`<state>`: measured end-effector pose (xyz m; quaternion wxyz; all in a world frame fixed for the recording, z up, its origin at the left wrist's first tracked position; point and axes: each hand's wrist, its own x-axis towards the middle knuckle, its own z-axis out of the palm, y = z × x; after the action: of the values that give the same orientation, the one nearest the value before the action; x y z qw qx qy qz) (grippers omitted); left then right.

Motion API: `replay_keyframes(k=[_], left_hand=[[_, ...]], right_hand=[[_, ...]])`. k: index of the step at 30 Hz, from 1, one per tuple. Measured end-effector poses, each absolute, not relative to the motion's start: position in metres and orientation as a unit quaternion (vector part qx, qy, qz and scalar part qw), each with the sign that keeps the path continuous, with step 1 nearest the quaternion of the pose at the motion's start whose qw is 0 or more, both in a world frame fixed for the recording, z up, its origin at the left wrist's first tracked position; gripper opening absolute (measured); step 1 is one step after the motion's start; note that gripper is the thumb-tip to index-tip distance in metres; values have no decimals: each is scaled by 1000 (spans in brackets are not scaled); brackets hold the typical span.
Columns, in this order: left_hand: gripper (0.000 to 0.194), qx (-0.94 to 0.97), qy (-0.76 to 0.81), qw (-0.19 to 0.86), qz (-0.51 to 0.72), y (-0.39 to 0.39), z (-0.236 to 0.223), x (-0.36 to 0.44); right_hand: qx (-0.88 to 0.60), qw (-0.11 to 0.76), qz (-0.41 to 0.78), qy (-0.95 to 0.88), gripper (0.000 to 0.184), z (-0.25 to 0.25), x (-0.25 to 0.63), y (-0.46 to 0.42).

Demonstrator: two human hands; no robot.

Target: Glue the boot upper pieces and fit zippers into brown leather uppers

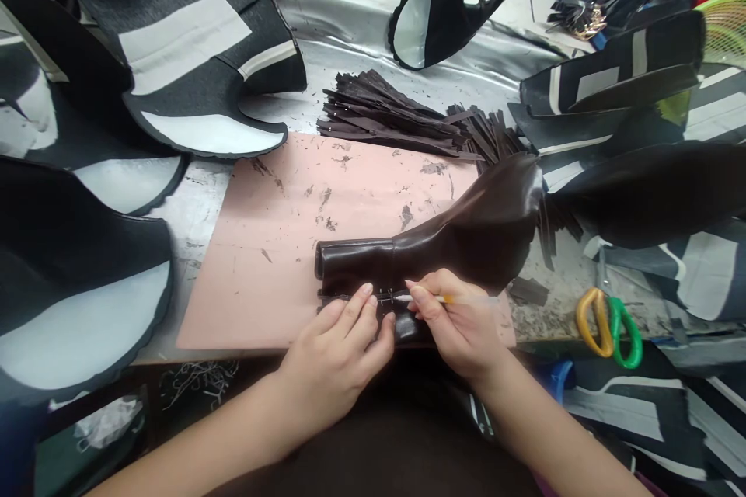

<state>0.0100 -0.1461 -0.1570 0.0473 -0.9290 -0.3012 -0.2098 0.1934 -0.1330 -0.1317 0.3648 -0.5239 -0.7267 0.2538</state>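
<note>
Near the front edge of the worktop [559, 311], toward the right of the pink mat [256, 248], lies a glossy dark brown leather piece [466, 237], its narrow end pointing left and its broad end reaching past the mat's right side. Short white marks [385, 297] cross its dark seam, and the step in hand looks like fine work at that seam with a slim pen-like tool [454, 299]. Whether the tool is inking or picking at them, I can't tell from where I stand. Any further stroke would call for the seam edges pressed flat and a light, steady tip.

The left hand [343, 345] comes in low from the near side, fingers bunched and tips resting on the seam, thumb just below; whether it truly pinches the leather is unclear. The right hand [463, 326] is clamped on the tool like a pencil, thumb and fingers close behind the tip, wrist angled inward. The hands are near each other but apart, with the marks between them, and both forearms slope in from the front.
</note>
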Motion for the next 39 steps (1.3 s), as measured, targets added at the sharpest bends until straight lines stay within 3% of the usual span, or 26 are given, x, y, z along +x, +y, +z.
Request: replay_keyframes(k=[6,26,28,30,33,35,37,39], left_hand=[[33,-930,-302,39,-204,-147,-158,10],[34,-932,-298,36,-203,-148,-160,10],[33,-931,-299,31,-209,-148,-159,10],[30,-929,-303,11,-212,-147,-156,8],[27,-920,-300,-52,-248,-142,-147,-1],[24,-890,-329,-55,-312,-137,-140,-11],[22,-837,-417,-10,-355,-127,-135,-21],[27,-791,-525,-17,-312,-115,-131,-28]], right_hand=[[-455,379,264,-761,17,-133,192,-131],[-476,368,300,-740,17,-135,192,-132],[-484,415,333,-695,17,-133,189,-136],[-485,515,321,-629,19,-125,190,-141],[-493,647,183,-552,26,-109,208,-144],[-586,604,80,-535,28,-103,235,-139],[-700,469,62,-535,21,-105,265,-129],[-768,333,99,-538,15,-115,288,-115]])
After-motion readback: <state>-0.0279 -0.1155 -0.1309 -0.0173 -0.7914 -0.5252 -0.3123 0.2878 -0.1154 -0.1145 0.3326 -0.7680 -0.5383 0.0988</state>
